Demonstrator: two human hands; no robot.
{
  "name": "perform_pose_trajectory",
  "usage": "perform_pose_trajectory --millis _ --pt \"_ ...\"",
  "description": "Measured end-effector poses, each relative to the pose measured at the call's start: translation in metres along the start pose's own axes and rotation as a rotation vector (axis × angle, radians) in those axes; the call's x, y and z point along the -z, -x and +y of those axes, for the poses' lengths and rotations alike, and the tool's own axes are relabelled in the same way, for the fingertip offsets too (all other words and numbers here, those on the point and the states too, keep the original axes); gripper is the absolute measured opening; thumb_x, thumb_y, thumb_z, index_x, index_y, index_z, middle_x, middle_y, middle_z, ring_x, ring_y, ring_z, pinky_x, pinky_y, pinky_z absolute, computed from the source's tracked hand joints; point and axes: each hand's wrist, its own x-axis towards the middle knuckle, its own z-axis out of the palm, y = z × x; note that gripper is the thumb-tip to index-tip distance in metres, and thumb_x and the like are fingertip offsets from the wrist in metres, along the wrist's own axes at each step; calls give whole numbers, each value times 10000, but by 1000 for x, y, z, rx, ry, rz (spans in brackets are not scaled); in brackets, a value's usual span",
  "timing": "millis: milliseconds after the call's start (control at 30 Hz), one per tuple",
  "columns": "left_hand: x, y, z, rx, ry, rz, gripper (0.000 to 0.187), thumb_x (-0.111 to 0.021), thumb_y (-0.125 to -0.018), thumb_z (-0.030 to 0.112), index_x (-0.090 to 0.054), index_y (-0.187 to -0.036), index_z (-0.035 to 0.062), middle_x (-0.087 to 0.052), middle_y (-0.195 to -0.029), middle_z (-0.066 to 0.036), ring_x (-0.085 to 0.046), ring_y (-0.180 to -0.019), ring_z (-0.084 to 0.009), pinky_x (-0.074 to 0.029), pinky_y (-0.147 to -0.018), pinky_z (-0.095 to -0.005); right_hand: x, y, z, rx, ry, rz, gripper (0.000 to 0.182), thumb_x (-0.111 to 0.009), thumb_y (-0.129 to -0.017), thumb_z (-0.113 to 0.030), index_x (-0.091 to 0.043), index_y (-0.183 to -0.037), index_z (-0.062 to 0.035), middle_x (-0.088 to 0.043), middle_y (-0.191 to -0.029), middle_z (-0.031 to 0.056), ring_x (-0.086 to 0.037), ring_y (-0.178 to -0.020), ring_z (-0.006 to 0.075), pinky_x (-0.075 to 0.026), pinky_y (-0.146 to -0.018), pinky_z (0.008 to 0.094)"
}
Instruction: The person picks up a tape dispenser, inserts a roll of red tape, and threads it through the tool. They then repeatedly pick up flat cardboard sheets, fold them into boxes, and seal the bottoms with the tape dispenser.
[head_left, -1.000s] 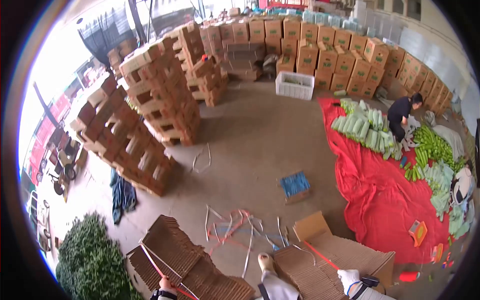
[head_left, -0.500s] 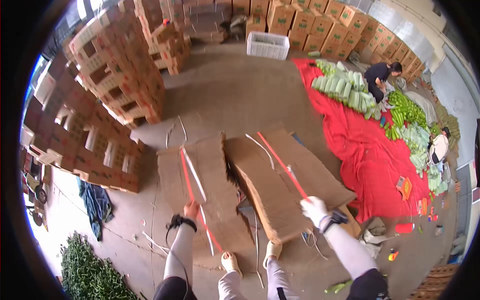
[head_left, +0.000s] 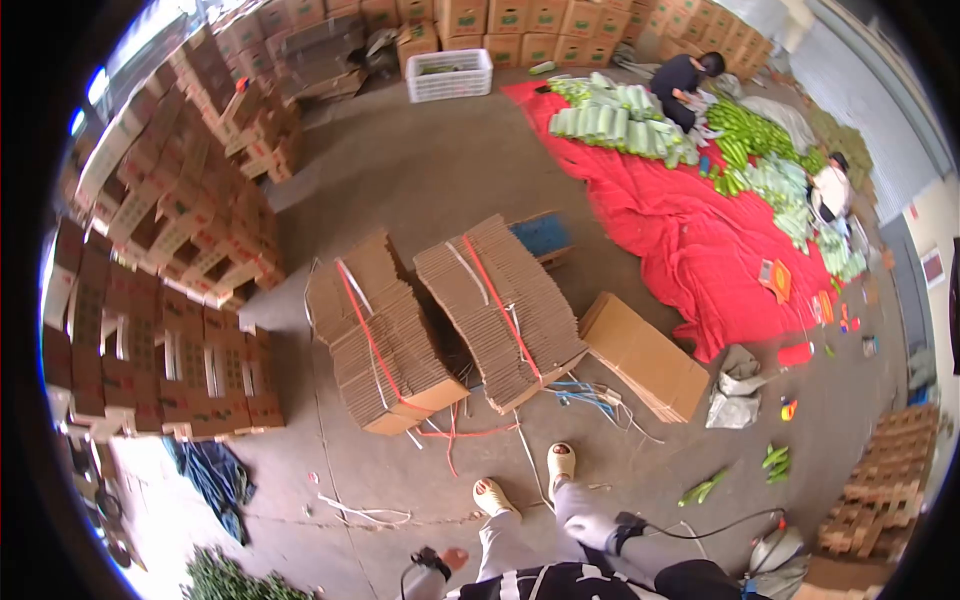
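Low at the bottom of the head view, my bare left hand [head_left: 455, 559] hangs beside my trouser leg, fingers loose and holding nothing visible. My right hand, in a white glove, blends into the pale trousers near the black wrist strap [head_left: 628, 528], so its fingers do not show. Beyond my feet lie two bundles of flattened cardboard boxes, the left bundle [head_left: 372, 345] and the right bundle [head_left: 500, 310]. A red strap [head_left: 368, 325] and a white one cross the left bundle; another red strap [head_left: 490, 285] crosses the right one. Both hands are apart from the bundles.
A smaller cardboard stack [head_left: 645, 358] leans at right, near blue cords [head_left: 585, 393]. Carton stacks [head_left: 165, 210] rise at left. A white crate [head_left: 450, 80] stands at the back. Two people sit among green vegetables by a red cloth [head_left: 665, 235]. Loose straps [head_left: 370, 516] litter the floor.
Both hands have left the red straps on the two bundles and come back low beside my legs. The view has shifted, showing the bundles from farther back.
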Motion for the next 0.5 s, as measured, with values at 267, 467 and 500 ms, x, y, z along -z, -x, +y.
perform_pose_trajectory --millis 267,467,500 --pt "74 11 25 -163 -272 -52 306 -542 -951 320 -716 -1083 106 -741 -1031 -125 -706 -992 -339 -580 -837 -473 91 0 58 -306 -849 578 231 -633 -1006 -202 -729 -1075 -3 -747 -942 79 -688 -810 145 -544 -761 290" --pt "224 -133 27 260 1431 849 234 -576 -977 142 -703 -1093 -17 -723 -851 -127 -678 -675 -196 -541 -581 -329 165 -51 110 61 -155 731 152 -700 -932 -202 -758 -988 -74 -748 -889 92 -708 -785 195 -556 -702 327" --pt "242 -152 56 363 1170 940 254 -574 -1004 212 -719 -1069 14 -719 -810 -99 -680 -685 -176 -534 -579 -324 187 -49 122 107 -50 710 141 -701 -917 -203 -746 -947 -73 -738 -874 116 -708 -786 236 -553 -691 353"
